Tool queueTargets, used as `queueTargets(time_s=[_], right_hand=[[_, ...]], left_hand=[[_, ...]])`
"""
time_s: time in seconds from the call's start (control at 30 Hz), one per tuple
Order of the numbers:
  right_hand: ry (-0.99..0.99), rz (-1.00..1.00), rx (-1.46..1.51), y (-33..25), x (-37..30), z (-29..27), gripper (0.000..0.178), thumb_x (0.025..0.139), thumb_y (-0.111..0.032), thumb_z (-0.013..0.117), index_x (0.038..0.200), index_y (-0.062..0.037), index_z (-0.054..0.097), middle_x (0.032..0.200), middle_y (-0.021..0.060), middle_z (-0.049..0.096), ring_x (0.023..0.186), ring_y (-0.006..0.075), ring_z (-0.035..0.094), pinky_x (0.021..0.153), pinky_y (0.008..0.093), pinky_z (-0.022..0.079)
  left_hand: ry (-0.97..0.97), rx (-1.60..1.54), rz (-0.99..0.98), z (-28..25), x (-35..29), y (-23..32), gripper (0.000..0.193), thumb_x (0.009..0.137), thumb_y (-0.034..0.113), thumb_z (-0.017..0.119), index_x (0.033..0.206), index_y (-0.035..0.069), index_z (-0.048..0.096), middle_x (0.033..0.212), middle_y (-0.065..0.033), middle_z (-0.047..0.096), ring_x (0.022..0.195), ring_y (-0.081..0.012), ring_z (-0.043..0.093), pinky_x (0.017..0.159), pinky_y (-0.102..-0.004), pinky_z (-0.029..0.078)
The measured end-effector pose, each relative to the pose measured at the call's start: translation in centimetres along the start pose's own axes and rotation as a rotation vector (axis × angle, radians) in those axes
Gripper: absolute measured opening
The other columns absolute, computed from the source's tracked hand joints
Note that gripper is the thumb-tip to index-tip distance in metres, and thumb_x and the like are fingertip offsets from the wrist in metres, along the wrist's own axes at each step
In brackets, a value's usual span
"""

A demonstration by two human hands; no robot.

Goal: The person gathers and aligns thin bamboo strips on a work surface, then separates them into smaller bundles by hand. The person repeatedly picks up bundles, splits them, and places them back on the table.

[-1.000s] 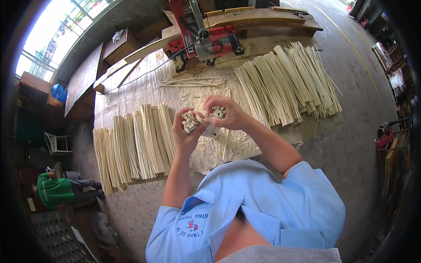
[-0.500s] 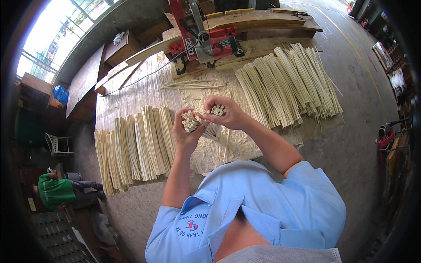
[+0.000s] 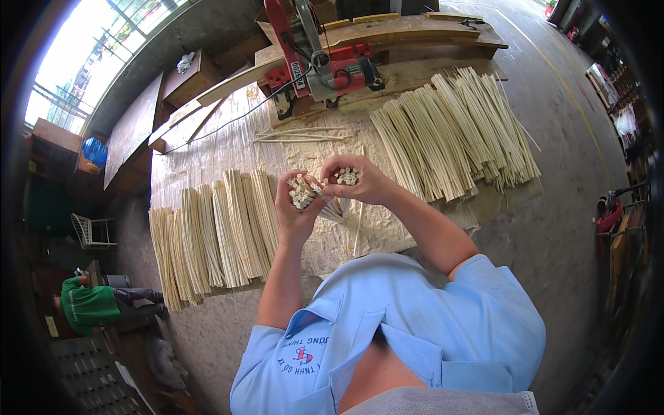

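My left hand (image 3: 296,220) is wrapped round a bundle of thin pale sticks (image 3: 301,196), their cut ends facing up toward me. Close against it, my right hand (image 3: 370,183) grips a smaller bunch of similar sticks (image 3: 347,177). A few stick ends show between the two thumbs, and I cannot tell which hand holds them. Below the hands, the lower lengths of the sticks (image 3: 335,211) slant down over the dusty worktable (image 3: 325,249). The fingers behind both bunches are partly hidden.
Left of the hands lie several bundles of pale sticks (image 3: 211,238); a larger spread of sticks (image 3: 453,135) lies at the right. A red power saw (image 3: 325,72) stands at the far side, near loose sticks (image 3: 301,134). A person in green (image 3: 90,304) is at the far left.
Both hands stay close together with their bunches. My right hand and its sticks have shifted very slightly, and the stick ends between the thumbs sit a little differently.
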State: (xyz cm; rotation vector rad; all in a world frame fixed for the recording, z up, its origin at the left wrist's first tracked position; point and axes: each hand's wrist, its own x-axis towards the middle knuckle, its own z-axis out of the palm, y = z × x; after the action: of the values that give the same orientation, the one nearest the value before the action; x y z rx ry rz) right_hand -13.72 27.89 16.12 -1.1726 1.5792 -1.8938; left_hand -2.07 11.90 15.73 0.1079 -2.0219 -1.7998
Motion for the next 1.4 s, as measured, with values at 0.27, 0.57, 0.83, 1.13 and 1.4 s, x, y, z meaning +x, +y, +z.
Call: queueTargets(time_s=[0.27, 0.57, 0.83, 1.13, 1.4], right_hand=[[-0.079, 0.021, -0.009, -0.8, 0.0, 0.4, 0.017, 0.083, -0.01, 0.081, 0.091, -0.0048, 0.068, 0.09, 0.0007, 0.066, 0.09, 0.0115, 0.061, 0.084, 0.0295, 0.048], [0.14, -0.069, -0.054, 0.0, -0.6, 1.6, 0.016, 0.08, -0.005, 0.075, 0.094, -0.0046, 0.067, 0.09, 0.0009, 0.064, 0.088, 0.0113, 0.06, 0.083, 0.0293, 0.048], [0.087, -0.028, -0.063, -0.4, -1.0, 0.8, 0.023, 0.081, -0.011, 0.081, 0.099, -0.0057, 0.068, 0.092, -0.0006, 0.064, 0.088, 0.0097, 0.058, 0.082, 0.0275, 0.048], [0.007, 0.02, -0.038, -0.9, -0.8, 1.5, 0.023, 0.079, -0.008, 0.082, 0.1, -0.0054, 0.072, 0.095, 0.0012, 0.067, 0.094, 0.0111, 0.061, 0.09, 0.0312, 0.048], [0.187, 0.011, -0.052, -0.3, -1.1, 1.7, 0.026, 0.082, -0.012, 0.081, 0.106, -0.0051, 0.071, 0.099, 0.0022, 0.069, 0.094, 0.0119, 0.062, 0.091, 0.0315, 0.049]], left_hand=[[-0.011, -0.038, 0.055, -0.2, 0.0, -1.3, 0.054, 0.082, -0.002, 0.082, 0.126, 0.007, 0.054, 0.103, -0.0021, 0.064, 0.091, -0.0104, 0.064, 0.08, -0.0255, 0.055], [0.009, 0.006, 0.012, -0.3, 0.0, -0.7, 0.056, 0.079, 0.003, 0.087, 0.124, 0.007, 0.055, 0.1, -0.0013, 0.065, 0.091, -0.0103, 0.063, 0.08, -0.0267, 0.055], [0.014, 0.069, 0.029, 0.1, -0.1, 0.0, 0.058, 0.076, 0.001, 0.088, 0.124, 0.008, 0.056, 0.098, -0.0012, 0.064, 0.09, -0.0109, 0.063, 0.08, -0.027, 0.055], [0.012, 0.129, 0.029, 0.1, -0.6, -0.8, 0.058, 0.076, 0.0, 0.087, 0.125, 0.008, 0.056, 0.104, -0.0022, 0.063, 0.092, -0.0107, 0.064, 0.08, -0.0269, 0.054], [0.0, 0.084, 0.104, 0.0, -0.1, -0.5, 0.043, 0.083, -0.001, 0.079, 0.12, 0.005, 0.058, 0.11, -0.0047, 0.064, 0.095, -0.0108, 0.063, 0.082, -0.0281, 0.053]])
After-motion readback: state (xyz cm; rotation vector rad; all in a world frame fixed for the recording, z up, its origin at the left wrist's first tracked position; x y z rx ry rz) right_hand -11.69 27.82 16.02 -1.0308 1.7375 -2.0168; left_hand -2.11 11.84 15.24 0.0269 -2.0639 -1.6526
